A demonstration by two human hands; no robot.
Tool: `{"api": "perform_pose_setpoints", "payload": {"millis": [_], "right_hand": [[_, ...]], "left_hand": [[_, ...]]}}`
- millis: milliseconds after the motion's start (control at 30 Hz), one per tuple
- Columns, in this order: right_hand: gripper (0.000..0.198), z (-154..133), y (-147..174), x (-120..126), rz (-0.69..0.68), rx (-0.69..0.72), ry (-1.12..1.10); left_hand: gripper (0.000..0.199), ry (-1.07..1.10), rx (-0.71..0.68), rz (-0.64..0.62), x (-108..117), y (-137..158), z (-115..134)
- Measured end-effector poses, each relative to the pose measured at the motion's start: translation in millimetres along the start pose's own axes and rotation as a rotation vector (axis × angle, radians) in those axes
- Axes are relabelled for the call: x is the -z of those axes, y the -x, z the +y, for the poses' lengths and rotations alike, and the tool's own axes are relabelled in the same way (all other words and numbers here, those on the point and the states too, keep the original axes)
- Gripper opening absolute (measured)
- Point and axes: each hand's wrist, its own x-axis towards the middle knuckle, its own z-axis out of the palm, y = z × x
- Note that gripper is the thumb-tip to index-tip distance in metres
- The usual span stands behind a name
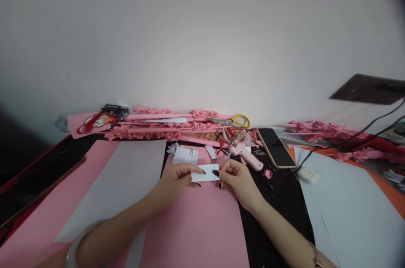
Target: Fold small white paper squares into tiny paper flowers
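Observation:
A small white paper rectangle [205,175] is held level between both hands, above a large pink sheet [196,226]. My left hand [175,179] pinches its left end, thumb on top and fingers beneath. At the right end, my right hand [236,179] grips it between thumb and curled fingers. Just behind lie a larger white paper piece [185,157] with a small folded bit on it and a narrow white strip [211,152]. A pink hot glue gun [245,153] rests beyond my right hand.
Pink paper flower stems [152,131] line the wall, with yellow-handled scissors [240,121] on them. A phone [276,147], a white adapter [308,174] and black cables [357,135] lie right. White sheets [351,200] spread right, more white and pink sheets [120,179] left.

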Motion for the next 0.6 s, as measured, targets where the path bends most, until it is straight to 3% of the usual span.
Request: {"api": "perform_pose_setpoints", "payload": {"millis": [600], "right_hand": [[0.025,1.4,-0.4,1.2,-0.043,-0.015,-0.016]], "left_hand": [[0.012,0.018,0.012,0.009,-0.9,1.1,2.9]]}}
